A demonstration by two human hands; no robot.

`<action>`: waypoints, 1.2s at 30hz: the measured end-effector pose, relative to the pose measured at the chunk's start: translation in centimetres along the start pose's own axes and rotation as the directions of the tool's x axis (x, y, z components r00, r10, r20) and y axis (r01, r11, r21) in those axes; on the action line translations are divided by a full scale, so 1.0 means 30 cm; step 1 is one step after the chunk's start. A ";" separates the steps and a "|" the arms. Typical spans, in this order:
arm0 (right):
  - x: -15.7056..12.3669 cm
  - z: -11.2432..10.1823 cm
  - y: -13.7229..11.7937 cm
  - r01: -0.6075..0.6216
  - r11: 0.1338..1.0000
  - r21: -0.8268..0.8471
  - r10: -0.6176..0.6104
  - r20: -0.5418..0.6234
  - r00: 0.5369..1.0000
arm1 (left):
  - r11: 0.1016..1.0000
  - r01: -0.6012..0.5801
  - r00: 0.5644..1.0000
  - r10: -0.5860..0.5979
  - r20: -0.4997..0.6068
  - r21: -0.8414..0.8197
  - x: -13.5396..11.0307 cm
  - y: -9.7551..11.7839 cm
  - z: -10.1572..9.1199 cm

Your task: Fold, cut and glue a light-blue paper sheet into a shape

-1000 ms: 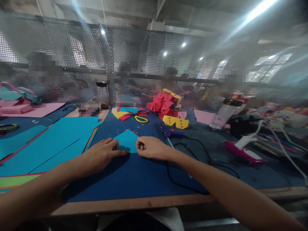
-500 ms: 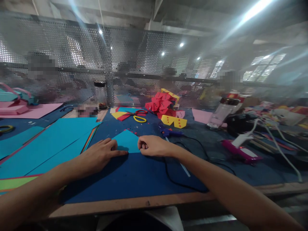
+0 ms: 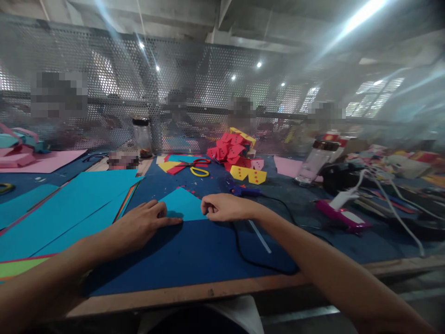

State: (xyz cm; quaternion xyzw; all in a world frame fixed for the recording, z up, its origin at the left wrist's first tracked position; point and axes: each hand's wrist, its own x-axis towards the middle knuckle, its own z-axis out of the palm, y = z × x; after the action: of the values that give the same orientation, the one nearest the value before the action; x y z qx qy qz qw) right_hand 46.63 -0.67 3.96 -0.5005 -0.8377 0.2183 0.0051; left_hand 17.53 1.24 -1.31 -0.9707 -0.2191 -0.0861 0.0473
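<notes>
A folded sheet of blue paper (image 3: 184, 205) lies on the dark blue table mat, a pointed corner toward the far side and its straight edge toward me. My left hand (image 3: 148, 222) rests on the left part of the paper, index finger stretched along the near edge and the other fingers loosely bent. At the paper's right end, my right hand (image 3: 224, 207) is curled into a fist with its knuckles against the sheet. No object shows inside that fist. Beyond the paper are scissors (image 3: 199, 171) with yellow and red handles.
Large blue sheets (image 3: 79, 199) are stacked at left. Red paper pieces (image 3: 231, 148) and a yellow dotted piece (image 3: 248, 175) lie behind. A blue glue gun (image 3: 245, 190), its cord, a magenta glue gun (image 3: 342, 216) and a clear bottle (image 3: 317, 162) stand or lie at right.
My right hand has slid slightly to the right along the paper, baring a little more of it. My left hand stays on the sheet. The whole view has shifted slightly.
</notes>
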 end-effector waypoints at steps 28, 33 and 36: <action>-0.009 0.008 0.001 0.001 1.000 -0.008 -0.001 -0.012 1.000 | 1.000 0.013 0.999 -0.013 -0.032 0.007 -0.004 0.004 0.004; -0.007 0.007 0.002 -0.004 1.000 -0.018 0.004 -0.002 1.000 | 1.000 0.005 0.999 -0.004 -0.031 0.030 -0.002 -0.002 0.012; -0.009 0.002 0.001 -0.010 1.000 -0.006 0.010 0.020 1.000 | 1.000 -0.008 0.999 0.009 -0.040 0.022 -0.001 -0.003 0.008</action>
State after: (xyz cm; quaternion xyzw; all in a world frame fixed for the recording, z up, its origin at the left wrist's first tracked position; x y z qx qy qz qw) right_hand 46.78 -0.90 3.95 -0.5025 -0.8359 0.2206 -0.0057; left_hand 17.51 1.34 -1.56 -0.9692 -0.2149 -0.1031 0.0625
